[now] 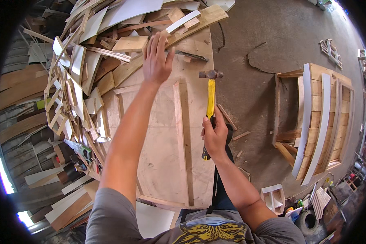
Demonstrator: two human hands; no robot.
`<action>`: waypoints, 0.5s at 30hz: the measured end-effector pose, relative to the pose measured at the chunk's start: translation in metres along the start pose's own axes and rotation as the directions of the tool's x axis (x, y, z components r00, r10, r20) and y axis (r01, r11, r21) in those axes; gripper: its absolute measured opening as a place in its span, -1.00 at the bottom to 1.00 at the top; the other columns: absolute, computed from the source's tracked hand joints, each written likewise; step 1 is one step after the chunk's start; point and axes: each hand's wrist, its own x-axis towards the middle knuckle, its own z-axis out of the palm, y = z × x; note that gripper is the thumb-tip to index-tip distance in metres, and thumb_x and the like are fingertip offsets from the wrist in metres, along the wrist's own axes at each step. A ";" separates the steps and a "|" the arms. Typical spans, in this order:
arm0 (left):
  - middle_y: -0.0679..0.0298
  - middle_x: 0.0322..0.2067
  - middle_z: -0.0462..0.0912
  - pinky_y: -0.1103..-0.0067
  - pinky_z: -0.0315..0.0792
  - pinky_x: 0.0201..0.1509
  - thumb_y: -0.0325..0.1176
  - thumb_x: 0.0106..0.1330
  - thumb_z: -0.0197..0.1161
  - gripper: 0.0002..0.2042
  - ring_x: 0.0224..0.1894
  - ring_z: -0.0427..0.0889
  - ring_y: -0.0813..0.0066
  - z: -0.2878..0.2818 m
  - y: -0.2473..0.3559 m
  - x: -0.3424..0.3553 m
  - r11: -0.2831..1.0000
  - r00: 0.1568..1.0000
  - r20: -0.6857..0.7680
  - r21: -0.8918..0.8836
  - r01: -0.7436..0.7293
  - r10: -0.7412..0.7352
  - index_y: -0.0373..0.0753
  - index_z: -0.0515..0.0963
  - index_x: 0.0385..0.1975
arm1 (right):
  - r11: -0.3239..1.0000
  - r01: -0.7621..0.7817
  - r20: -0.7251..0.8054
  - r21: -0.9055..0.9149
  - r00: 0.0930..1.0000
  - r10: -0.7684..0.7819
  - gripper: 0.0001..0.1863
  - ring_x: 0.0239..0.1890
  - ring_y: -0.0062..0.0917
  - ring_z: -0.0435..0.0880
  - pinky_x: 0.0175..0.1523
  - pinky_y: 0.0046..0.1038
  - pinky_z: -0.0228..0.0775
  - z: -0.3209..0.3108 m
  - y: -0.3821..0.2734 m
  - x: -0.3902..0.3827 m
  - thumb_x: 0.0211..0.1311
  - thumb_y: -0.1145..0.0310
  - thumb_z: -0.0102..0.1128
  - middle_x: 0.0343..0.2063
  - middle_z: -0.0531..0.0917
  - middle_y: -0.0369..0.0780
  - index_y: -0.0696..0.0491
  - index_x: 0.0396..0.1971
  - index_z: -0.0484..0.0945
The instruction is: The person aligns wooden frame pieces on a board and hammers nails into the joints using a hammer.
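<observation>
Nearest me, my right hand (214, 134) has a closed grip on the yellow-handled steel hammer (210, 95), raised mid-frame. My left hand (156, 61), fingers spread, reaches toward wood offcuts (130, 43) at the upper counter (162, 134). Fetching step, I judge; next needs a careful pick.

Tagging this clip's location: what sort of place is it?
Most likely a woodworking or carpentry workshop. The right hand grips a yellow-handled hammer over a pale plywood workbench panel, a heap of offcut wooden slats and boards lies at the left, and a half-built slatted wooden frame sits on the concrete floor.
</observation>
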 end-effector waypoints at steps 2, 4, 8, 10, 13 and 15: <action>0.03 0.52 0.32 0.00 0.06 0.59 -0.12 0.56 0.17 -0.47 0.56 0.25 -0.06 -0.014 0.011 -0.034 0.986 0.995 0.004 -0.141 0.095 -0.095 -0.18 0.41 0.45 | 1.000 -0.023 0.001 0.001 1.000 0.023 -0.44 -0.55 -0.76 0.49 -0.47 -0.62 0.42 0.006 0.009 -0.010 0.54 0.45 0.13 -0.39 0.53 -0.35 0.11 0.48 0.35; 0.07 0.54 0.30 0.01 0.05 0.61 -0.15 0.56 0.16 -0.47 0.57 0.24 -0.04 -0.023 0.029 -0.076 0.981 0.988 0.085 -0.132 0.141 -0.130 -0.15 0.38 0.47 | 0.999 -0.013 0.005 -0.040 1.000 0.013 -0.44 -0.56 -0.76 0.50 -0.48 -0.61 0.41 0.010 0.016 -0.016 0.54 0.47 0.13 -0.41 0.53 -0.36 0.08 0.49 0.35; 0.11 0.58 0.22 0.01 0.00 0.63 -0.19 0.58 0.10 -0.45 0.62 0.15 -0.02 -0.028 0.058 -0.123 0.962 0.943 0.234 -0.083 0.262 -0.237 -0.11 0.32 0.53 | 0.999 0.040 -0.006 0.001 0.999 -0.040 -0.45 -0.59 -0.77 0.47 -0.49 -0.61 0.40 0.020 0.029 -0.023 0.53 0.51 0.11 -0.43 0.51 -0.37 0.07 0.48 0.36; 0.06 0.59 0.21 0.01 -0.03 0.64 -0.16 0.60 0.07 -0.44 0.63 0.12 -0.05 -0.028 0.062 -0.130 0.963 0.942 0.240 -0.078 0.258 -0.233 -0.19 0.30 0.54 | 0.998 0.056 -0.018 -0.022 0.998 -0.056 -0.45 -0.59 -0.77 0.47 -0.50 -0.60 0.40 0.022 0.035 -0.023 0.53 0.51 0.11 -0.45 0.51 -0.38 0.07 0.48 0.36; 0.06 0.59 0.19 0.01 -0.05 0.65 -0.15 0.61 0.05 -0.42 0.65 0.08 -0.05 -0.022 0.061 -0.137 0.945 0.940 0.228 -0.148 0.292 -0.255 -0.19 0.25 0.57 | 0.994 0.096 -0.030 -0.054 0.995 -0.098 -0.45 -0.60 -0.76 0.46 -0.50 -0.60 0.39 0.024 0.045 -0.022 0.54 0.51 0.10 -0.48 0.49 -0.39 0.07 0.48 0.36; 0.07 0.59 0.19 0.02 -0.06 0.66 -0.16 0.62 0.04 -0.44 0.65 0.06 -0.07 -0.019 0.059 -0.140 0.942 0.939 0.223 -0.155 0.298 -0.261 -0.19 0.28 0.56 | 0.991 0.119 -0.032 -0.062 0.992 -0.121 -0.45 -0.60 -0.76 0.46 -0.50 -0.59 0.38 0.027 0.043 -0.024 0.54 0.50 0.10 -0.51 0.48 -0.40 0.07 0.48 0.36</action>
